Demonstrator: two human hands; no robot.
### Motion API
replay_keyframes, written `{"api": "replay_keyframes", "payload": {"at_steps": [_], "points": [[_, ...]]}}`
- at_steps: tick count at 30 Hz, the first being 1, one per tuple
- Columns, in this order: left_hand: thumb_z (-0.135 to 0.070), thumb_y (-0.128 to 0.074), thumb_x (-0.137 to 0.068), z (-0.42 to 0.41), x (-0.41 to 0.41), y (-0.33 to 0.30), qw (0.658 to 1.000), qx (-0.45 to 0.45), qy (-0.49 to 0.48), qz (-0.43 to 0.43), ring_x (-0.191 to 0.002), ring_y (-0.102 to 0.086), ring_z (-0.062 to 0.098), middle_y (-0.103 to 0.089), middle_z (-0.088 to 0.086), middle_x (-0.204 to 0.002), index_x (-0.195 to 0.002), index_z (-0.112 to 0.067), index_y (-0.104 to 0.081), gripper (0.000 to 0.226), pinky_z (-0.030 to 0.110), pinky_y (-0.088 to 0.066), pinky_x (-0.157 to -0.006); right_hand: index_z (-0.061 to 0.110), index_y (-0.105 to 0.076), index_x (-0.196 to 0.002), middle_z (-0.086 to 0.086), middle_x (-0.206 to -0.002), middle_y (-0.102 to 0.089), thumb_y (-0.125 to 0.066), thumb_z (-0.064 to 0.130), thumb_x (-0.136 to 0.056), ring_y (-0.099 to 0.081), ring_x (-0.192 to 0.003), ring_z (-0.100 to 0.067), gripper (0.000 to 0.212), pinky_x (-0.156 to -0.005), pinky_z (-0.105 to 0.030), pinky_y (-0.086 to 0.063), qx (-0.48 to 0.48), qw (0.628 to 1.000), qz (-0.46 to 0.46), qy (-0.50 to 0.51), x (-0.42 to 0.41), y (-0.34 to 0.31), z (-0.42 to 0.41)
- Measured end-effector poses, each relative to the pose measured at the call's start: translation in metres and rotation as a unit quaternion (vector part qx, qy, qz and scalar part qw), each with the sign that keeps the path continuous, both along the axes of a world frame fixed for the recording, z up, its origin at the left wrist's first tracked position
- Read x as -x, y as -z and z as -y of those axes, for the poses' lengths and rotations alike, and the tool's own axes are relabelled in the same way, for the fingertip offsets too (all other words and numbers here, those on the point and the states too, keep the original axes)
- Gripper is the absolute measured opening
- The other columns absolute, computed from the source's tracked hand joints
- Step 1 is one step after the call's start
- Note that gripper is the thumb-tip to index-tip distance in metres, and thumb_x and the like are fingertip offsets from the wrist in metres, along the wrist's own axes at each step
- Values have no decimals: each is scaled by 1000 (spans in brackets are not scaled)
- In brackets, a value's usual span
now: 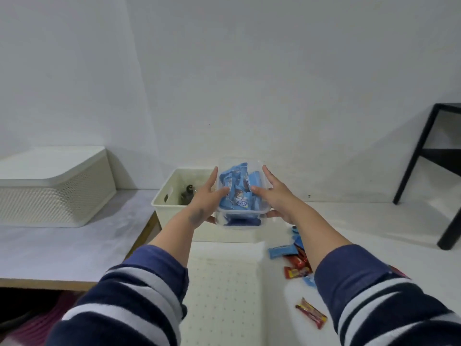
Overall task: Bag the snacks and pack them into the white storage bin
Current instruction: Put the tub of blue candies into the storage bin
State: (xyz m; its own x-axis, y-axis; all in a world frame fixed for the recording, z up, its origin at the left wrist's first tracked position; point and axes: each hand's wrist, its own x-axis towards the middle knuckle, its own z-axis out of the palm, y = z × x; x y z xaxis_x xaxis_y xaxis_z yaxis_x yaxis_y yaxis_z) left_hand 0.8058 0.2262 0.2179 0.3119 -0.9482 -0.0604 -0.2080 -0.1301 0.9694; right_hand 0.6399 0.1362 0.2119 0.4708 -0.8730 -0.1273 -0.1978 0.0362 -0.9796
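Observation:
A clear plastic container (240,217) full of blue snack packets (239,193) hangs in the air, held between both hands. My left hand (207,196) grips its left side with the thumb over the rim. My right hand (273,193) grips the right side the same way. The container is just above the right part of the white storage bin (172,191), which stands open on the white surface with a dark object inside. Loose red and blue snack packets (295,260) lie on the surface below my right forearm.
A larger cream perforated bin with a lid (55,186) sits on the table at the left. A perforated white lid (224,283) lies in front of me. A black frame stand (439,156) is at the right. One red packet (311,316) lies near the front.

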Motion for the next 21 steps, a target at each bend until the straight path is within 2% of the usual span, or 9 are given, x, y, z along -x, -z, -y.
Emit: {"api": "replay_keyframes", "payload": {"at_steps": [2, 5, 8, 12, 16, 19, 21], "points": [[-26, -49, -97, 6, -24, -5, 1000, -9, 6, -6, -84, -66, 14, -51, 6, -138, -147, -48, -11, 66, 25, -55, -53, 55, -16, -141, -2, -144, -43, -65, 33, -87, -58, -112, -26, 77, -80, -48, -57, 1, 1000, -8, 9, -24, -4, 3], [-27, -51, -97, 23, -53, -13, 1000, -12, 10, -21, -87, -69, 20, -55, 4, -130, -146, -50, -12, 66, 34, -58, -56, 56, -16, -140, -1, -143, -44, -66, 33, -86, -60, -110, -24, 77, -80, -46, -58, 11, 1000, -6, 24, -51, -12, 17], [-26, -52, -96, 48, -76, -11, 1000, 7, 3, -30, -77, -70, 14, -56, 5, -131, -146, -49, -14, 66, 28, -57, -51, 56, -17, -140, -1, -140, -48, -66, 33, -86, -62, -107, -21, 76, -77, -42, -58, 18, 999, -11, 36, -74, -16, 38], [-25, -49, -97, 87, -96, 5, 999, -17, 3, -37, -91, -68, 21, -53, 4, -134, -145, -51, -10, 67, 41, -60, -67, 57, -17, -139, 0, -137, -51, -66, 32, -86, -64, -102, -20, 76, -63, -32, -56, -1, 999, -35, 37, -99, -6, 76], [-21, -49, -98, 133, -111, 26, 997, -36, 10, -65, -83, -68, 14, -51, 2, -134, -146, -51, -7, 70, 34, -58, -55, 55, -14, -141, -1, -142, -47, -64, 26, -88, -63, -105, -23, 78, -71, -35, -57, -15, 998, -45, 52, -116, 15, 117], [-18, -50, -96, 169, -119, 50, 993, -88, 25, -72, -84, -68, 17, -48, -3, -126, -144, -53, 0, 77, 38, -60, -59, 53, -12, -142, 0, -148, -38, -65, 20, -87, -59, -109, -22, 83, -76, -34, -54, -40, 995, -70, 54, -127, 35, 150], [-13, -53, -93, 186, -121, 72, 988, -140, 43, -51, -86, -67, 21, -45, -1, -136, -144, -51, 7, 88, 37, -59, -59, 50, -8, -144, -1, -151, -32, -65, 11, -84, -55, -106, -21, 92, -73, -30, -49, -54, 990, -121, 43, -133, 55, 168]]}}
